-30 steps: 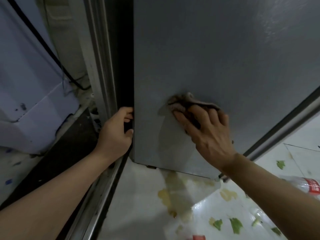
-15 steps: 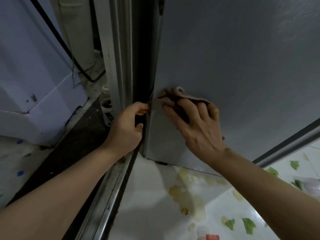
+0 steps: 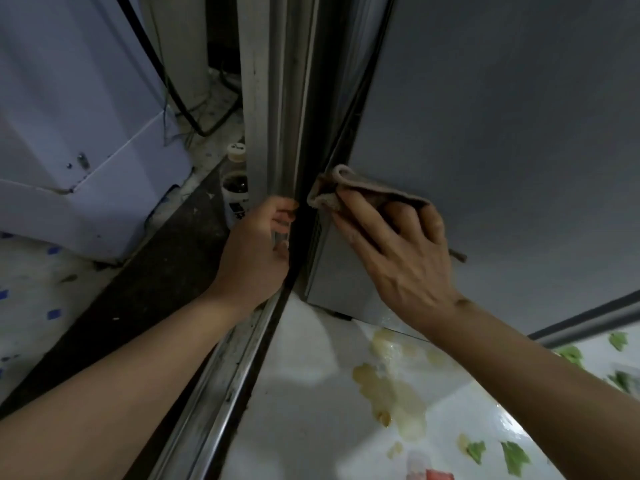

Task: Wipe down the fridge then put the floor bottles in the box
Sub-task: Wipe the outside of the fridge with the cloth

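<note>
Right hand [image 3: 398,251] lies flat w/ fingers spread on a brownish folded cloth [image 3: 349,192], pressing it vs the grey fridge [image 3: 502,133] side panel, near the panel's lower left corner. Cloth's folded edge pokes out past the fingertips at the fridge's front-left edge; a bit of cloth also shows beyond the little finger on the right. Left hand [image 3: 256,247] curls its fingers round the edge of the metal door frame [image 3: 273,116] just left of the fridge, thumb below, fingertips tucked into the dark gap btw frame & fridge. Both forearms bare.

Behind the frame, on the dark floor strip, 2 small bottles [image 3: 235,192] stand upright, one behind the other, w/ pale caps; front one has a dark label, writing too small & blurred to read. Left of them is a white appliance [image 3: 76,126], black cable [image 3: 173,84] running down behind it.

Floor [image 3: 311,393] under the fridge is glossy white w/ green leaf & yellowish pattern; a red patch [image 3: 439,475] sits at the bottom edge, can't tell what it is. No brand or text legible on fridge or appliance.
</note>
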Motion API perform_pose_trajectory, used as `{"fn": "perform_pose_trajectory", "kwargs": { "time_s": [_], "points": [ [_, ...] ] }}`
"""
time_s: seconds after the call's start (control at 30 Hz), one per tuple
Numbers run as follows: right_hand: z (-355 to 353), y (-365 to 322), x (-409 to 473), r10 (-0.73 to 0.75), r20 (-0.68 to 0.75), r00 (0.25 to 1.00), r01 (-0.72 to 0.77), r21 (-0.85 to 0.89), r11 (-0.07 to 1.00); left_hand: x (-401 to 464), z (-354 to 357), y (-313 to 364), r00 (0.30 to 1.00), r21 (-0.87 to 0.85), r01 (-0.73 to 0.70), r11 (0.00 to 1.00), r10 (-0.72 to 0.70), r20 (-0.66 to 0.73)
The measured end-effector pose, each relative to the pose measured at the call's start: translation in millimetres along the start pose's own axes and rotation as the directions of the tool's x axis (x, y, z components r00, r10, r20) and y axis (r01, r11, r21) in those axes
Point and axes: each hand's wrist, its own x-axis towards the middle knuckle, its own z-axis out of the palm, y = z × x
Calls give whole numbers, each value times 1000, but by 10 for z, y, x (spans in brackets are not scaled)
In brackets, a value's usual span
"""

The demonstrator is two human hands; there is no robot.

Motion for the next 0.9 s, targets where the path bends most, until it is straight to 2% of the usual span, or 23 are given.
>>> {"fn": "perform_pose_trajectory", "kwargs": {
  "time_s": [0.07, 0.13, 0.27, 0.33, 0.37, 0.43, 0.53, 0.6, 0.67, 0.7, 0.77, 0.83, 0.87, 0.9],
  "points": [
    [78, -33, -53, -42, 4, 999, 42, 17, 999, -10, 22, -30, 1000, 12, 16, 1000, -16, 16],
    [216, -113, -266, -181, 86, 980, 179, 29, 983, -31, 31, -64, 998, 27, 36, 999, -37, 44],
    [442, -315, -763, -361, 332, 872, 370, 36, 928, -69, 66, -134, 994, 75, 35, 997, -43, 105],
    [458, -397, -889, -394, 442, 806, 418, 48, 907, -75, 123, -135, 988, 81, 52, 995, -63, 141],
    [444, -397, -904, -389, 457, 800, 414, 49, 909, -71, 159, -133, 986, 79, 63, 995, -74, 152],
    [389, -314, -872, -340, 382, 859, 344, 59, 937, -64, 235, -116, 982, 83, 81, 993, -93, 164],
    [237, -56, -772, -149, 141, 979, 141, 61, 988, -40, 359, -76, 982, 76, 90, 993, -102, 161],
    [165, 115, -789, -33, 24, 999, 32, 52, 998, -29, 444, -31, 983, 61, 101, 993, -109, 146],
    [175, 187, -893, 34, -22, 999, -33, 55, 998, -20, 512, 7, 986, 72, 111, 991, -119, 113],
    [196, 188, -985, 13, -1, 1000, -12, 58, 998, -19, 536, 25, 988, 86, 118, 989, -126, 93],
    [252, 141, -1250, -180, 158, 971, 173, 54, 983, -13, 564, 54, 988, 103, 134, 986, -141, 66],
    [246, 98, -1474, -360, 393, 846, 353, 92, 931, -13, 579, 88, 984, 94, 157, 983, -164, 69],
    [219, 96, -1523, -359, 463, 810, 350, 109, 930, -9, 586, 103, 982, 88, 167, 982, -174, 74],
    [192, 104, -1543, -324, 480, 816, 308, 113, 945, -8, 595, 119, 981, 84, 174, 981, -180, 74]
  ]
}}
